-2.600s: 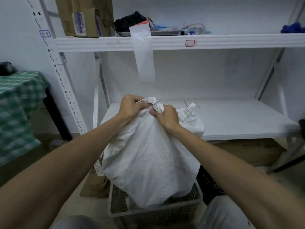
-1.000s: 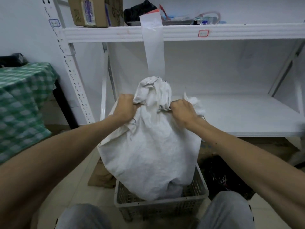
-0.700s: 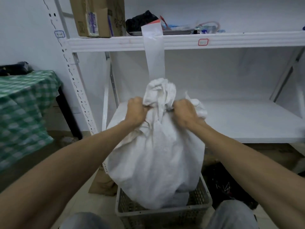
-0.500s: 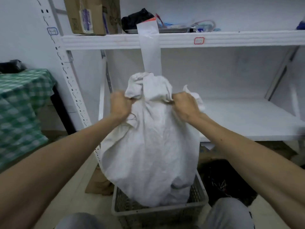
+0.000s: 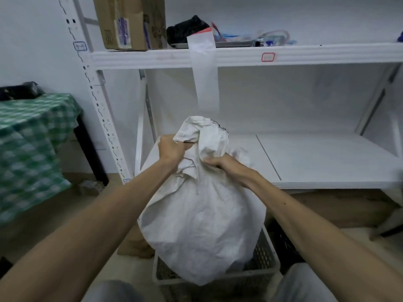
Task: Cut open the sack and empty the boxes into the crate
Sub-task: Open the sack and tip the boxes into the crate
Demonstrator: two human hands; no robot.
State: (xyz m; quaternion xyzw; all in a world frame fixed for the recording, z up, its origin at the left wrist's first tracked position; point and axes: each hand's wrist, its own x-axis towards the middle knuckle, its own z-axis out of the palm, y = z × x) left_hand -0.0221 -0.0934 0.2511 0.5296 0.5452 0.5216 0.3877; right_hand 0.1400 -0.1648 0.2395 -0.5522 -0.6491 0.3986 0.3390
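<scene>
A bulging white woven sack (image 5: pixel 202 223) hangs in front of me, its bottom dipping into a grey slotted crate (image 5: pixel 265 256) on the floor. My left hand (image 5: pixel 171 149) grips the bunched cloth at the sack's upper left. My right hand (image 5: pixel 222 164) grips the cloth at the upper right, a little lower. Between the two hands the crumpled top of the sack stands up. The boxes are hidden inside the sack. No cutting tool is in view.
A white metal rack stands behind, with a bare lower shelf (image 5: pixel 316 158) and an upper shelf holding a cardboard box (image 5: pixel 128 20) and clutter. A green checked tablecloth (image 5: pixel 28 149) lies at the left. A dark crate (image 5: pixel 283 243) sits right of the grey one.
The tied neck of the sack has come loose and now stands up between my hands. Both hands have shifted their grip on the cloth, the right one lower than before.
</scene>
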